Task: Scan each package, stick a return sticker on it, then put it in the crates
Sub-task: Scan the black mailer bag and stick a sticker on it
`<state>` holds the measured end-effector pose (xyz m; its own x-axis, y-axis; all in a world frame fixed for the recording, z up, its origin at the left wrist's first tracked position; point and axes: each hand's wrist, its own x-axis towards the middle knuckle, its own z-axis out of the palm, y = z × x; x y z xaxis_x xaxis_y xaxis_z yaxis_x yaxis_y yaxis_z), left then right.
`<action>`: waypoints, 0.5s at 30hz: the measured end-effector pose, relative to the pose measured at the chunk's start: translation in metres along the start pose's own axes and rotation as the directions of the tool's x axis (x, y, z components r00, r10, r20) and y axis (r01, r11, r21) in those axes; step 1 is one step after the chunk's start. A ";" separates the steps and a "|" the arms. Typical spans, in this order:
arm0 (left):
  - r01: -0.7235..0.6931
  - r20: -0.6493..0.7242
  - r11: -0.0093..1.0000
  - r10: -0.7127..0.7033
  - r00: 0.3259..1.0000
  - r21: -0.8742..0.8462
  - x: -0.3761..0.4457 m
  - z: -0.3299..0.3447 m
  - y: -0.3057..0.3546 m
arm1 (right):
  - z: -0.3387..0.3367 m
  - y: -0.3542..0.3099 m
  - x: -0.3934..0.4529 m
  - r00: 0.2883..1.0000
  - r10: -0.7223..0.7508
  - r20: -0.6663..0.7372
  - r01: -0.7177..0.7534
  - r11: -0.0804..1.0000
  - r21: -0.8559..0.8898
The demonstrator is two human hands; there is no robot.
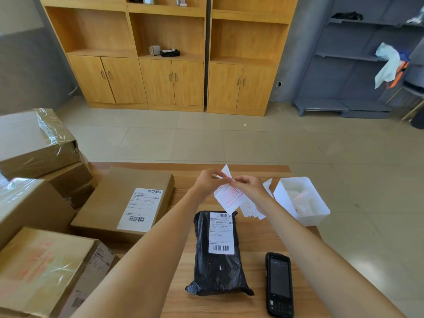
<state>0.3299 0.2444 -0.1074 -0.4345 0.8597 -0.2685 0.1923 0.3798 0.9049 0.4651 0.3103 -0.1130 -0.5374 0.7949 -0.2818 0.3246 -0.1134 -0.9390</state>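
Over a wooden table (252, 239), my left hand (207, 180) and right hand (246, 185) meet in the air, both pinching the top edge of a white return sticker (228, 198) printed in red. Just below them a black bagged package (218, 269) lies flat, label up. A black scanner (279, 284) lies to its right, a cardboard box (121, 203) to its left, and a white bin (300, 200) near the right edge.

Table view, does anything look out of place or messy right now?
Mostly tidy. A few loose sticker sheets lie fanned untidily beside the white bin, and the black package looks crumpled, its near corner splayed. The scanner lies flat nearby.
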 end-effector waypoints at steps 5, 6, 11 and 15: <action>0.008 0.038 1.000 -0.008 0.999 -0.003 0.002 0.000 -0.003 | -0.001 0.001 0.002 1.000 -0.006 0.009 0.006 1.000 -0.022; 0.006 0.042 1.000 -0.006 0.999 -0.001 0.002 0.001 -0.003 | -0.001 0.001 0.003 1.000 -0.010 0.012 0.010 1.000 -0.021; -0.002 0.060 1.000 0.002 0.998 0.008 0.005 0.001 -0.002 | -0.003 0.002 0.005 0.999 -0.020 0.027 0.021 0.999 -0.030; 0.001 0.065 1.000 -0.002 0.998 0.008 0.005 0.002 0.000 | -0.005 0.002 0.009 0.999 -0.020 0.039 0.022 0.999 -0.044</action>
<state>0.3288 0.2492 -0.1097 -0.3770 0.8794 -0.2908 0.1991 0.3835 0.9018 0.4649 0.3201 -0.1160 -0.5738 0.7732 -0.2701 0.3468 -0.0693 -0.9354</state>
